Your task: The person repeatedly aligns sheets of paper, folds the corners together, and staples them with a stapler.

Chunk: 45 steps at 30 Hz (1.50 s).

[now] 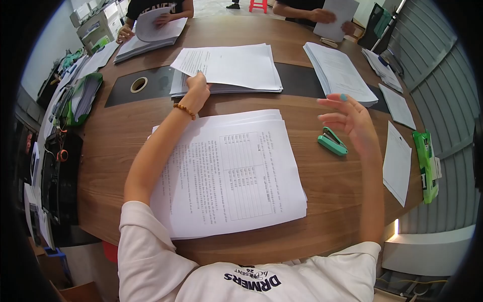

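My left hand (199, 91) reaches across to the middle paper stack (231, 65) and pinches the near left corner of its top sheet, which is lifted a little at that side. A beaded bracelet circles that wrist. Raised over the table at the right, my right hand (349, 118) is open with fingers apart and holds nothing; a teal cover sits on one fingertip. Just below it lies a green stapler (332, 141). In front of me is a printed paper stack (231, 176) with text and tables, partly under my left forearm.
A tape roll (139, 85) lies left of the middle stack. Another paper stack (339, 73) stands at right, with loose sheets (397, 163) and a green packet (425, 166) along the edge. Two people across the table handle papers, one over a stack (153, 40).
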Motion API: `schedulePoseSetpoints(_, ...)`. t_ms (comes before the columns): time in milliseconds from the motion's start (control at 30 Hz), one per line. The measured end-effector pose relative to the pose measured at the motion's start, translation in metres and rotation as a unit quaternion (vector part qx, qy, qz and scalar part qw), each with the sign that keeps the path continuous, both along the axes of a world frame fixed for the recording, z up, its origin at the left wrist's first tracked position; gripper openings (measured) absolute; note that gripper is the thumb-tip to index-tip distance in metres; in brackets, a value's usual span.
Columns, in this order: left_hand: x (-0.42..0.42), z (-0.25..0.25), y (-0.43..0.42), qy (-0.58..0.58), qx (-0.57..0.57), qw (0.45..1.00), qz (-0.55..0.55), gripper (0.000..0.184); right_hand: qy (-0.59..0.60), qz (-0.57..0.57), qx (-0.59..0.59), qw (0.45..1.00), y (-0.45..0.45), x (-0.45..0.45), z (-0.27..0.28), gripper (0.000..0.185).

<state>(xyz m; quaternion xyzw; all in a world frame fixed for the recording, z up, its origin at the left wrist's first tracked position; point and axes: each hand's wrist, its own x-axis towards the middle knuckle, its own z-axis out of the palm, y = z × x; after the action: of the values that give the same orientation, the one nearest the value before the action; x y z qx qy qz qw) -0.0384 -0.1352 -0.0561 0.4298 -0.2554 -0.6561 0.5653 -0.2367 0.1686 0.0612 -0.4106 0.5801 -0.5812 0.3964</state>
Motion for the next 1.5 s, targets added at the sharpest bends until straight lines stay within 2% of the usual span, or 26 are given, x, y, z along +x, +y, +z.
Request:
schedulePoseSetpoints(133,0.013,-0.003,0.004,-0.056,-0.023,0.998,-0.035,0.035,0.018,0.01,0.015,1.0,0.009,-0.002,-0.006,0.033)
schedulePoseSetpoints(167,0.024,-0.001,0.005,-0.021,-0.022,0.998,-0.046,0.038,0.041,0.015,0.02,0.999,0.013,-0.004,-0.008,0.031)
schedulePoseSetpoints(200,0.04,0.012,0.013,0.014,-0.02,0.998,-0.057,0.04,0.038,0.01,0.022,0.999,0.019,-0.006,-0.011,0.031)
schedulePoseSetpoints(267,0.069,0.038,0.029,-0.026,-0.021,0.999,-0.041,0.039,0.128,-0.001,0.057,0.99,0.03,-0.01,-0.019,0.024)
schedulePoseSetpoints(300,0.071,0.045,0.041,-0.028,-0.02,0.998,-0.044,0.039,0.126,-0.004,0.059,0.99,0.032,-0.014,-0.025,0.024)
schedulePoseSetpoints(333,0.07,0.05,0.054,-0.151,-0.131,0.979,0.043,0.038,0.132,0.011,0.079,0.988,0.032,-0.017,-0.035,0.024)
schedulePoseSetpoints(367,0.07,0.055,0.069,-0.268,-0.238,0.925,0.13,0.038,0.14,0.026,0.099,0.985,0.032,-0.02,-0.043,0.024)
schedulePoseSetpoints(400,0.069,0.065,0.092,-0.32,-0.315,0.893,-0.004,0.037,0.137,0.025,0.102,0.985,0.028,-0.017,-0.048,0.024)
schedulePoseSetpoints(433,0.063,0.07,0.107,-0.384,-0.375,0.833,-0.133,0.038,0.158,0.038,0.123,0.979,0.02,-0.01,-0.053,0.024)
schedulePoseSetpoints(467,0.058,0.075,0.122,-0.42,-0.44,0.753,-0.251,0.039,0.179,0.051,0.143,0.972,0.012,-0.001,-0.057,0.024)
schedulePoseSetpoints(500,0.051,0.076,0.131,-0.466,-0.485,0.648,-0.358,0.041,0.178,0.05,0.144,0.972,0.006,0.007,-0.06,0.024)
schedulePoseSetpoints(567,0.034,0.061,0.154,-0.497,-0.528,0.587,-0.361,0.045,0.19,0.073,0.156,0.967,-0.003,0.022,-0.066,0.027)
schedulePoseSetpoints(600,0.032,0.057,0.159,-0.496,-0.528,0.586,-0.362,0.045,0.189,0.071,0.156,0.967,-0.005,0.026,-0.073,0.027)
schedulePoseSetpoints(667,0.028,0.049,0.167,-0.504,-0.497,0.593,-0.383,0.05,0.196,0.059,0.087,0.975,-0.005,0.032,-0.089,0.043)
schedulePoseSetpoints(767,0.03,0.039,0.167,-0.492,-0.491,0.615,-0.371,0.053,0.225,0.07,0.112,0.965,-0.001,0.04,-0.086,0.052)
schedulePoseSetpoints(833,0.031,0.036,0.168,-0.5,-0.503,0.606,-0.36,0.053,0.206,0.055,0.11,0.971,0.0,0.041,-0.094,0.052)
schedulePoseSetpoints(900,0.031,0.035,0.17,-0.509,-0.514,0.598,-0.346,0.054,0.203,0.033,0.101,0.973,0.0,0.042,-0.094,0.051)
schedulePoseSetpoints(1033,0.033,0.039,0.172,-0.464,-0.537,0.626,-0.323,0.042,0.203,0.018,0.093,0.975,0.005,0.049,-0.089,0.046)
schedulePoseSetpoints(1100,0.034,0.04,0.168,-0.436,-0.548,0.641,-0.313,0.037,0.167,-0.026,0.0,0.986,0.004,0.051,-0.092,0.039)
schedulePoseSetpoints(1167,0.037,0.039,0.164,-0.411,-0.495,0.661,-0.386,0.025,0.181,-0.033,-0.033,0.982,0.001,0.052,-0.087,0.032)
schedulePoseSetpoints(1233,0.037,0.039,0.165,-0.406,-0.493,0.668,-0.382,0.028,0.196,-0.04,-0.067,0.977,-0.007,0.049,-0.087,0.026)
schedulePoseSetpoints(1300,0.036,0.042,0.168,-0.4,-0.492,0.675,-0.377,0.031,0.14,-0.059,-0.085,0.985,-0.018,0.044,-0.093,0.015)
schedulePoseSetpoints(1333,0.036,0.046,0.171,-0.401,-0.49,0.67,-0.387,0.031,0.14,-0.06,-0.084,0.985,-0.02,0.042,-0.092,0.015)
schedulePoseSetpoints(1400,0.036,0.045,0.172,-0.4,-0.489,0.665,-0.399,0.032,0.284,-0.048,-0.014,0.957,-0.024,0.041,-0.09,0.014)
schedulePoseSetpoints(1467,0.037,0.038,0.17,-0.415,-0.574,0.604,-0.365,0.026,0.251,-0.053,0.027,0.966,-0.026,0.043,-0.093,0.015)
schedulePoseSetpoints(1500,0.037,0.038,0.17,-0.414,-0.574,0.605,-0.366,0.026,0.217,-0.055,0.067,0.972,-0.026,0.044,-0.094,0.017)
